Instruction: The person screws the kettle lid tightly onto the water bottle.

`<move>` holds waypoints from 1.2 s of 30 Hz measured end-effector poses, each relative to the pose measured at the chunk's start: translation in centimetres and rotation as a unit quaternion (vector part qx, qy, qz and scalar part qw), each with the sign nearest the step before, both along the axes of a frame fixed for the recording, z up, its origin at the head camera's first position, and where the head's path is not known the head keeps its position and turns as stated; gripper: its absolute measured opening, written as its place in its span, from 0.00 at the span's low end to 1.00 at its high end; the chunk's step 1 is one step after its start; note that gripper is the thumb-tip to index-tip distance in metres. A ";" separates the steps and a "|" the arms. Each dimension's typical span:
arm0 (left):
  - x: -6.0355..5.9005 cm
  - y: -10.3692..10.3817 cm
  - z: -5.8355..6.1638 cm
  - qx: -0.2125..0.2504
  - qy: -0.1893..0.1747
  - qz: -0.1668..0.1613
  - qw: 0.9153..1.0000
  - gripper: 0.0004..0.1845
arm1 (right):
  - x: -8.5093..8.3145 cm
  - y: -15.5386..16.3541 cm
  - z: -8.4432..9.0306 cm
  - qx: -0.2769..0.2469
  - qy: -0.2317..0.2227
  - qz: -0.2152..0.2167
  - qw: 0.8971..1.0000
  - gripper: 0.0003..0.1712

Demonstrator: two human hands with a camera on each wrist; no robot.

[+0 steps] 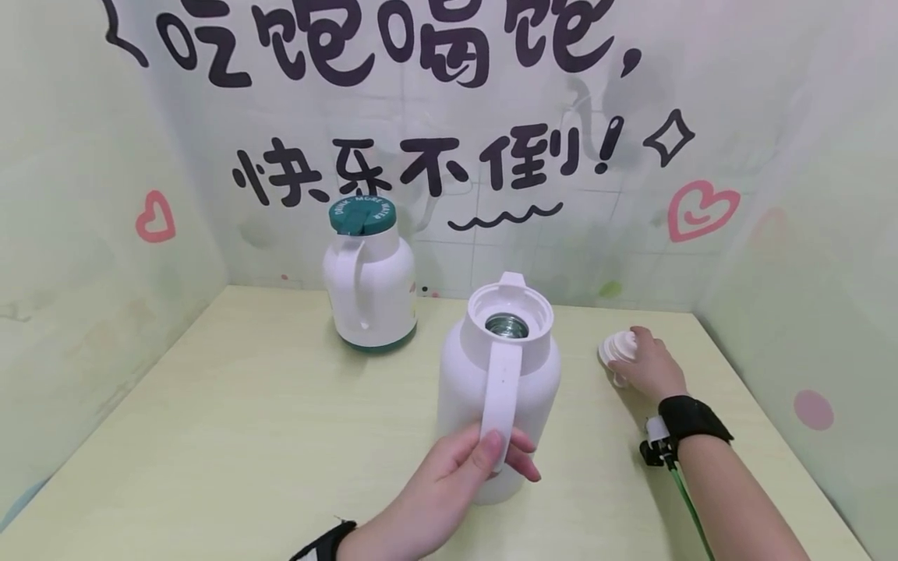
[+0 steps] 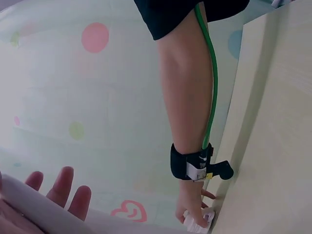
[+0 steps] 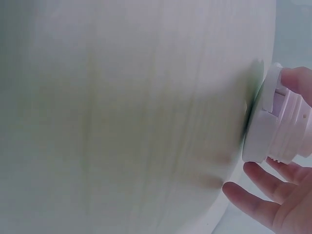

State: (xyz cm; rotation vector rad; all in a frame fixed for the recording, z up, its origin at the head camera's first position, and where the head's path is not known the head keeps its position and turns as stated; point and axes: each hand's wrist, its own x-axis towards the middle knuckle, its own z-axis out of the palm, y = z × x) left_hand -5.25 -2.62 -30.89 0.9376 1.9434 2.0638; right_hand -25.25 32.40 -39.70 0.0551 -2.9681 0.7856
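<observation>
A white thermos jug (image 1: 491,389) stands uncapped on the pale table (image 1: 245,436), its metal mouth showing. My left hand (image 1: 456,483) grips the lower end of its handle (image 1: 501,397), thumb across the front; the fingers (image 2: 63,187) curl round it in the left wrist view. To the right, my right hand (image 1: 648,366) holds the white screw lid (image 1: 617,348) against the table top. Its threaded stopper (image 3: 280,124) shows in the right wrist view, pinched between fingertips. A second white jug (image 1: 369,284) with a green cap (image 1: 362,216) stands behind to the left.
Pale green walls with lettering and pink hearts close in the table on three sides. A black wristband (image 1: 691,421) with a green cable (image 1: 684,491) sits on my right wrist. The table's right edge (image 1: 772,436) runs close to the right hand.
</observation>
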 end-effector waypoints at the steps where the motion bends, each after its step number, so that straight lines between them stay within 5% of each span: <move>1: -0.2 0.0 -0.1 0.000 0.002 -0.004 1.000 0.18 | 0.0 0.0 0.2 0.000 0.002 -0.002 1.000 0.46; 11: -0.9 0.1 -0.1 0.002 -0.023 -0.022 0.999 0.19 | 0.2 -0.7 1.9 0.002 0.022 -0.032 0.999 0.40; 36: -0.6 -0.1 -0.6 0.003 -0.028 -0.020 0.999 0.19 | 0.5 -1.7 2.6 -0.004 0.004 -0.003 1.000 0.42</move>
